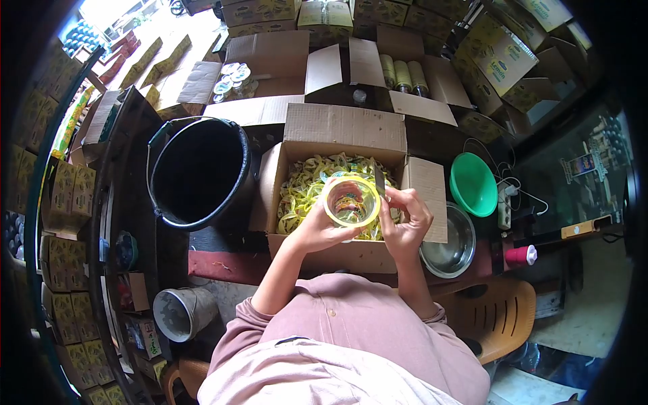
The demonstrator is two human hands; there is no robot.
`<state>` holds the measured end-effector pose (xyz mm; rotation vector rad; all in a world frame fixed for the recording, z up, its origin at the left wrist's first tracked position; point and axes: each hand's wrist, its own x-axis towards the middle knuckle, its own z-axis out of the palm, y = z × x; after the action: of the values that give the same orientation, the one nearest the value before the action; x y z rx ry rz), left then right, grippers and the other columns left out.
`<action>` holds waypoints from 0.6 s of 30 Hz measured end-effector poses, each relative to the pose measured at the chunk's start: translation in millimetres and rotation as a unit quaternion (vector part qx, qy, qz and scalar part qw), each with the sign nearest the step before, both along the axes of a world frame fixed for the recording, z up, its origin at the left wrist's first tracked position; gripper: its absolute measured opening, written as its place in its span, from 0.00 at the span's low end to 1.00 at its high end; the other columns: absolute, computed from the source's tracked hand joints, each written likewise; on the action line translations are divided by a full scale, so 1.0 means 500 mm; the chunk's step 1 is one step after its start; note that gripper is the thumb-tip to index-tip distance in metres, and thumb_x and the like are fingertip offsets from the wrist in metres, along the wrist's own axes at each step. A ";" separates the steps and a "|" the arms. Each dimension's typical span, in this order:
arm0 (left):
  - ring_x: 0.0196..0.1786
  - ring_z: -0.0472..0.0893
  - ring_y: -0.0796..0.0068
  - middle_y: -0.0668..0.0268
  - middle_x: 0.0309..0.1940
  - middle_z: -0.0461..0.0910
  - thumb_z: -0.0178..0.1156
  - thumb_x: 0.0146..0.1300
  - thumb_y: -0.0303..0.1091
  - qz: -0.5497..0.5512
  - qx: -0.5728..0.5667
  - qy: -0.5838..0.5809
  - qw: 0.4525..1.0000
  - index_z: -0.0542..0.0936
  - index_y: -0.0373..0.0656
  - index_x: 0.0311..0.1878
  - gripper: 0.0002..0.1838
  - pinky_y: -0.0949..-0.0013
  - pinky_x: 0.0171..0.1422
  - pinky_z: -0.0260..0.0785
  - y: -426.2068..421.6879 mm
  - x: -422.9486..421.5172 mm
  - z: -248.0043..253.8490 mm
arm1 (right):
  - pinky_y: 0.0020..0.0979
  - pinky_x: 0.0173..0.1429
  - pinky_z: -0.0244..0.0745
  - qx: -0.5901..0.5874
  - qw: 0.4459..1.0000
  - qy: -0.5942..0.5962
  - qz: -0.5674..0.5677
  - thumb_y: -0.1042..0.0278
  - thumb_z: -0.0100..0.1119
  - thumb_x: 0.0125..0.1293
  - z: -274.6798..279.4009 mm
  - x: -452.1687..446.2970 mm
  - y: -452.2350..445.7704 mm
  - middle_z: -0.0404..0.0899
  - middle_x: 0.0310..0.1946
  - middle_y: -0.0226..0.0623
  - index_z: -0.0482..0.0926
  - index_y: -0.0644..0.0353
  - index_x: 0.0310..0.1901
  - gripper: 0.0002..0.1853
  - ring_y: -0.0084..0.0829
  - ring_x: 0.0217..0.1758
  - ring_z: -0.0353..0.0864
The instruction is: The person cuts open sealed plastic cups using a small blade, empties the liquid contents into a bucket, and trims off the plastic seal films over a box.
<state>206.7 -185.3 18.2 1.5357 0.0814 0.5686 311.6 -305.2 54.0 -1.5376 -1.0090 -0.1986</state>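
Note:
My left hand point(317, 228) is wrapped round a clear plastic cup point(352, 202) with a yellow rim, its mouth tilted up toward me. At the cup's right side, my right hand point(407, 219) pinches a thin dark blade point(379, 179) that stands upright against or close to the rim; whether it touches cannot be told. Both hands are above an open cardboard box point(344, 128). Inside the box lies a heap of curled yellow and clear plastic strips point(304, 185).
A large black bucket point(156, 192) stands left of the box. On the right are a green bowl point(473, 183), a metal bowl point(466, 253) and a pink thread spool point(518, 256). Behind, one carton point(270, 50) has stacked lids point(233, 79) beside it. A grey bucket point(177, 316) sits lower left.

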 end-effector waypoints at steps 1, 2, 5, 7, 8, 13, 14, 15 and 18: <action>0.56 0.67 0.74 0.62 0.52 0.65 0.68 0.44 0.29 -0.002 -0.005 0.002 1.000 0.63 0.39 0.58 0.36 0.69 0.57 0.67 0.001 0.000 0.000 | 0.20 0.30 0.71 -0.002 1.000 0.005 0.002 0.85 0.60 0.48 0.000 -0.002 -0.003 0.75 0.25 0.34 0.79 0.64 0.35 0.11 0.20 0.26 0.76; 0.57 0.66 0.74 0.62 0.52 0.64 0.68 0.44 0.29 -0.004 -0.010 0.005 1.000 0.63 0.39 0.58 0.36 0.69 0.57 0.67 0.000 0.000 0.000 | 0.19 0.32 0.71 -0.005 1.000 0.010 0.004 0.85 0.60 0.48 -0.001 -0.003 -0.006 0.75 0.25 0.34 0.79 0.64 0.35 0.11 0.19 0.27 0.75; 0.56 0.67 0.74 0.63 0.52 0.64 0.68 0.45 0.29 -0.007 -0.037 -0.006 0.999 0.62 0.40 0.58 0.36 0.68 0.57 0.67 -0.001 -0.002 0.006 | 0.23 0.28 0.71 0.005 1.000 -0.004 0.000 0.84 0.61 0.47 -0.012 -0.003 -0.009 0.76 0.24 0.34 0.79 0.62 0.34 0.11 0.23 0.23 0.77; 0.56 0.67 0.74 0.62 0.52 0.64 0.68 0.44 0.29 -0.016 -0.031 -0.005 0.999 0.62 0.39 0.58 0.36 0.68 0.57 0.67 0.001 -0.003 0.006 | 0.23 0.28 0.71 0.001 1.000 0.001 -0.001 0.84 0.61 0.47 -0.009 -0.008 -0.010 0.76 0.24 0.34 0.79 0.62 0.34 0.11 0.22 0.23 0.77; 0.56 0.67 0.74 0.62 0.52 0.64 0.68 0.44 0.29 -0.021 -0.029 -0.004 0.999 0.62 0.39 0.58 0.36 0.68 0.57 0.67 0.002 -0.003 0.006 | 0.23 0.28 0.71 -0.001 1.000 0.003 -0.002 0.84 0.61 0.47 -0.008 -0.009 -0.011 0.76 0.24 0.34 0.79 0.62 0.34 0.10 0.22 0.23 0.77; 0.55 0.68 0.72 0.63 0.50 0.62 0.69 0.43 0.30 -0.076 -0.017 -0.008 0.997 0.61 0.39 0.57 0.38 0.68 0.56 0.66 0.009 -0.003 -0.011 | 0.19 0.32 0.72 -0.024 0.999 0.010 0.031 0.87 0.59 0.48 -0.008 0.006 -0.011 0.74 0.25 0.33 0.79 0.65 0.35 0.11 0.19 0.28 0.75; 0.55 0.68 0.72 0.63 0.50 0.62 0.70 0.43 0.30 -0.076 -0.018 -0.006 0.997 0.61 0.39 0.57 0.38 0.68 0.57 0.66 0.010 -0.004 -0.010 | 0.19 0.32 0.72 -0.022 0.999 0.018 0.039 0.87 0.59 0.48 -0.009 0.008 -0.010 0.74 0.26 0.33 0.79 0.65 0.35 0.11 0.19 0.28 0.75; 0.55 0.68 0.72 0.62 0.50 0.63 0.69 0.43 0.30 -0.061 -0.036 -0.025 0.997 0.60 0.39 0.57 0.38 0.67 0.58 0.65 0.006 -0.002 -0.007 | 0.20 0.31 0.71 -0.016 0.999 0.016 0.031 0.86 0.59 0.48 -0.009 0.009 -0.008 0.74 0.25 0.33 0.79 0.64 0.35 0.11 0.20 0.27 0.76; 0.56 0.68 0.71 0.61 0.50 0.66 0.68 0.44 0.28 -0.026 -0.063 -0.066 0.995 0.60 0.40 0.57 0.37 0.66 0.62 0.63 -0.002 0.004 0.001 | 0.22 0.29 0.71 0.001 1.000 0.009 0.006 0.84 0.61 0.48 -0.008 0.005 0.000 0.76 0.24 0.35 0.79 0.63 0.35 0.11 0.23 0.23 0.78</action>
<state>208.6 -186.2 18.5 1.3703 -0.0232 0.6104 314.0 -305.4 49.8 -1.5290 -1.0023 -0.1765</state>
